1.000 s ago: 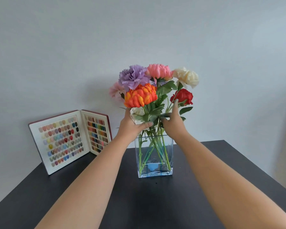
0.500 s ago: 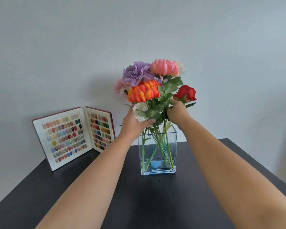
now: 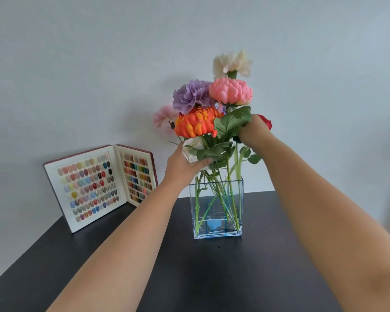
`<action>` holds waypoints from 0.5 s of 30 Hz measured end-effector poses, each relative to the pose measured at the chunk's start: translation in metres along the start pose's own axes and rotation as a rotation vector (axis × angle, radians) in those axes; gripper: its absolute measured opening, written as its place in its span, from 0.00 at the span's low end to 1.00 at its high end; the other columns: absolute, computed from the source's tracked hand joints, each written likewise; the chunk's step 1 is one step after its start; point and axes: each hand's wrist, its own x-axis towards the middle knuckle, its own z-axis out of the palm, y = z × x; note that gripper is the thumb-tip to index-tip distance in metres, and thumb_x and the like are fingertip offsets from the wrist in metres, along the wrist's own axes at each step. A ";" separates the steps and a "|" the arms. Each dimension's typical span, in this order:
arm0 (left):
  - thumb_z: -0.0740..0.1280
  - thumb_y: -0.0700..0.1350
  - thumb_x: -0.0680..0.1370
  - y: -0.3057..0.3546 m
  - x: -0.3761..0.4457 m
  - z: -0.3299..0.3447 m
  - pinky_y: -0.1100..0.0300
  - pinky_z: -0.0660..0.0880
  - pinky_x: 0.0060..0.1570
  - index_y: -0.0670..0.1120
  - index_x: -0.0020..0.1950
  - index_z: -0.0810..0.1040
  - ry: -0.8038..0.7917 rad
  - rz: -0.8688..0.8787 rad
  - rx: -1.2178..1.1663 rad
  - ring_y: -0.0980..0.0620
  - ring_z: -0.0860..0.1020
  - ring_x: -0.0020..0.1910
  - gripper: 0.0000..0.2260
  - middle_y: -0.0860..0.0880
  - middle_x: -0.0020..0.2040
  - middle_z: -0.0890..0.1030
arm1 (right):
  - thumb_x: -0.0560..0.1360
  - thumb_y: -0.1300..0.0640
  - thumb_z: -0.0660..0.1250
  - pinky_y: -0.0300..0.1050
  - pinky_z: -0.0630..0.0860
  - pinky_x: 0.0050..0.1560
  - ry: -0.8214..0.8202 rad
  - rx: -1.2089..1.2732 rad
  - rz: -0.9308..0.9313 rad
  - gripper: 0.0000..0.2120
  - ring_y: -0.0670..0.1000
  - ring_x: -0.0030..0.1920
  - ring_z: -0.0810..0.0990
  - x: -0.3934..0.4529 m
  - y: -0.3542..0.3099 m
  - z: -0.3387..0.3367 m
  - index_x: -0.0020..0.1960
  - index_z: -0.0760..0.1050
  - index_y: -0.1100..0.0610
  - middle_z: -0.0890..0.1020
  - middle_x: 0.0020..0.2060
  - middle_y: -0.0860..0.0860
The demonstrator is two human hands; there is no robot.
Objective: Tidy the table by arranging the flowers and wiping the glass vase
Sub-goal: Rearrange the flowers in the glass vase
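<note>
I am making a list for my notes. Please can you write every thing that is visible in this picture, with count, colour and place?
glass vase: 1, clear, blue-tinted base, table centre
flowers: several in the vase; cream, purple, coral pink, orange, pale pink, white, red partly hidden
nail colour sample book: 1, open, red cover, back left against wall
table: 1, black
wall: pale grey
left hand: 1, gripping stems above vase rim
right hand: 1, among the flowers, upper right

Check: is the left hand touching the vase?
Apart. The head view shows the left hand closed on the stems above the vase rim, with wall visible between.
</note>
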 end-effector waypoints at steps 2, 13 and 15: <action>0.77 0.62 0.62 0.000 -0.001 0.001 0.58 0.74 0.59 0.50 0.64 0.75 0.004 0.004 0.011 0.53 0.80 0.58 0.34 0.54 0.57 0.83 | 0.76 0.68 0.57 0.39 0.66 0.26 -0.027 0.053 0.041 0.11 0.50 0.28 0.70 -0.007 0.013 0.013 0.46 0.75 0.57 0.73 0.30 0.51; 0.79 0.54 0.66 -0.011 -0.017 0.017 0.64 0.71 0.48 0.48 0.66 0.67 0.108 -0.100 -0.132 0.52 0.78 0.56 0.34 0.55 0.56 0.78 | 0.75 0.66 0.59 0.46 0.79 0.42 0.123 0.378 0.026 0.31 0.51 0.46 0.82 -0.050 0.050 0.052 0.73 0.57 0.45 0.83 0.47 0.50; 0.79 0.53 0.67 -0.009 -0.023 0.017 0.69 0.70 0.48 0.49 0.66 0.66 0.105 -0.088 -0.152 0.59 0.77 0.54 0.34 0.56 0.56 0.76 | 0.75 0.66 0.61 0.45 0.74 0.49 0.141 0.358 -0.027 0.30 0.49 0.53 0.77 -0.062 0.055 0.055 0.73 0.58 0.48 0.79 0.55 0.51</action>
